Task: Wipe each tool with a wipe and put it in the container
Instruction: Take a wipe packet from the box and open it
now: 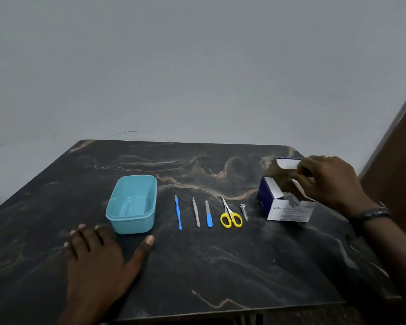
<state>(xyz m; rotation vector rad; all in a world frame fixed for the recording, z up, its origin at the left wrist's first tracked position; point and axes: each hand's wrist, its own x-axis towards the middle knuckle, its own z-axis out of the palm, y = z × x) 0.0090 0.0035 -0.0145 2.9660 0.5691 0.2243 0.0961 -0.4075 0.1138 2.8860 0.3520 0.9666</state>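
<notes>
- Five tools are lined up on the dark marbled desk (197, 266), none in the container yet, so I'd say we're right at the start.
- From left to right: a blue cuticle pusher (178, 213), metal tweezers (196, 211), a nail file (208, 214) with a blue handle, yellow-handled scissors (230, 215) and a small nail clipper (244, 212). All lie flat, close together but not touching.
- The teal container (131, 204) sits just left of that row, open top, nothing inside as far as I can see.
- Right hand (331, 184) is up at the wipe box (287, 202), over at the right end of the row. Its fingers pinch the raised lid flap (288, 164). The box is open and there's something dark inside, probably the wipe packets, too blurry to say for sure.
- No wipe is out of the box yet, at least none I can spot.
- Left hand (96, 252) just rests flat on the desk with fingers spread, holding nothing. Its fingertips are near the front left corner of the container; can't tell if they touch it.
- So done: basically zero. Left: pull a wipe, then wipe and drop in all five tools, one at a time.
- My guess is the clipper or scissors go first since they're nearest the box, but that's just a guess.
- One thing to watch: the tools are thin and lie flat, so picking them off a smooth desk might be fiddly.
</notes>
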